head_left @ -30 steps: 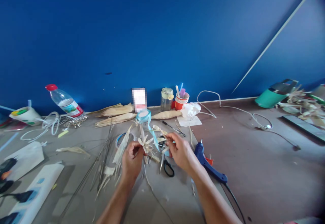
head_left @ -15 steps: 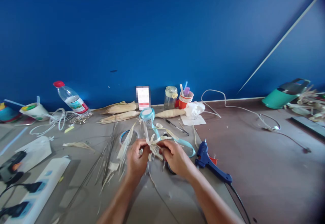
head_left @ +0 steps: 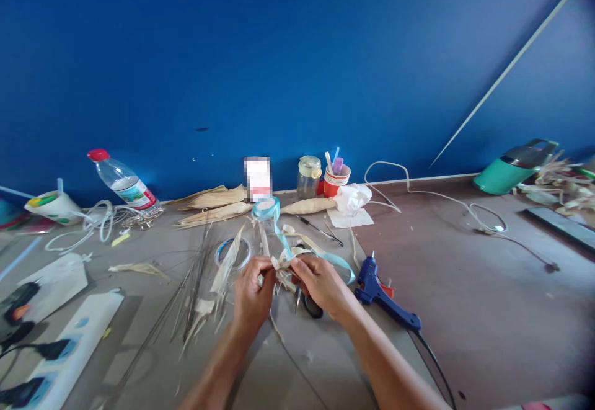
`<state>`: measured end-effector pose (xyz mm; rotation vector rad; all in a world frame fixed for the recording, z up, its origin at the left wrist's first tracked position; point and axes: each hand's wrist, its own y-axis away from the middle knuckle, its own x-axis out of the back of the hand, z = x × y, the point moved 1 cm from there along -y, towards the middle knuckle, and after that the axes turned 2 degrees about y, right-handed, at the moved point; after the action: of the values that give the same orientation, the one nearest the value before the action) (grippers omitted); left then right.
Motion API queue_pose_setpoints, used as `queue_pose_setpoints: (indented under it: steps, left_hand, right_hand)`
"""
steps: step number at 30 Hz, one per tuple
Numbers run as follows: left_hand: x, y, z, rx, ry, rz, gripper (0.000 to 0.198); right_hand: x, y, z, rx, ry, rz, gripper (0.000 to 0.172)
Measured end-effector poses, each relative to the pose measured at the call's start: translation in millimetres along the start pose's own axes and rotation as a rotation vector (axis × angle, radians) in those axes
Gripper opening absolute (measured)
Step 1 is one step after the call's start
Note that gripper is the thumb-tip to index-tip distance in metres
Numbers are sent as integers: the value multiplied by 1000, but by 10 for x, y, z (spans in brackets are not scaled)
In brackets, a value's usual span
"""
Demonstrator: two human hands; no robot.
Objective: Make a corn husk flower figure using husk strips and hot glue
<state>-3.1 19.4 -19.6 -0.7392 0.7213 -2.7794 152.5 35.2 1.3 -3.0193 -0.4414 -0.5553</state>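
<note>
My left hand (head_left: 253, 295) and my right hand (head_left: 320, 283) meet low in the middle over the table, fingers pinched on a small piece made of pale dried husk strips (head_left: 284, 265). A light blue ribbon (head_left: 325, 255) runs from the roll (head_left: 266, 209) behind, past the husk piece, and loops to the right of my right hand. Black-handled scissors (head_left: 311, 306) lie under my right hand. A blue glue gun (head_left: 383, 295) rests just to the right.
Thin wires and husk strips (head_left: 199, 286) lie left of my hands. Along the blue wall stand a water bottle (head_left: 121, 182), a jar (head_left: 308, 177), a red cup (head_left: 336, 180) and white tissue (head_left: 351, 202). A white power strip (head_left: 69, 348) sits at left, a teal kettle (head_left: 514, 168) at right.
My hands have come together on the husk piece; a second ago they were apart, the right hand holding the ribbon end. The spread petals are now gathered between the fingers.
</note>
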Motion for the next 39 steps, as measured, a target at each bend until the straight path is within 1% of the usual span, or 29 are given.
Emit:
queue_pose_setpoints:
  steps: [4, 9, 12, 15, 17, 20, 24, 29, 32, 35, 39]
  left_hand:
    - [-16, 19, -36, -12, -12, -19, 11]
    - [-25, 23, -47, -41, -40, -33, 13]
    - [-27, 21, -32, -59, -51, -25, 13]
    - [-26, 16, -12, -77, -52, -8, 14]
    - [-27, 13, -5, -75, -44, -13, 15]
    - [-30, 9, -5, -48, -15, -36, 13]
    - [-32, 3, 10, -21, 19, -66, 13]
    - [-32, 3, 33, 25, 55, -96, 14]
    - [-35, 16, 13, 35, 70, -110, 15]
    - [-41, 25, -13, 28, 105, -96, 14]
    - [-48, 19, -5, 26, 147, -79, 14]
  right_hand:
    - [7, 7, -28, 1, 54, 28, 35]
    - [-13, 5, -21, -43, 55, 52, 33]
    - [-35, -14, 13, -108, -1, 41, 32]
    - [-40, -31, 36, -187, -95, -5, 31]
    - [-25, -36, 31, -211, -149, -29, 31]
    - [5, -32, 10, -206, -193, -57, 35]
    - [20, -25, 16, -176, -177, -44, 41]
    - [24, -27, 68, -185, -189, -53, 39]
    - [57, -31, 61, -241, -263, -71, 37]
    - [112, -31, 18, -302, -376, -92, 34]
    - [174, -22, -16, -325, -500, -143, 34]
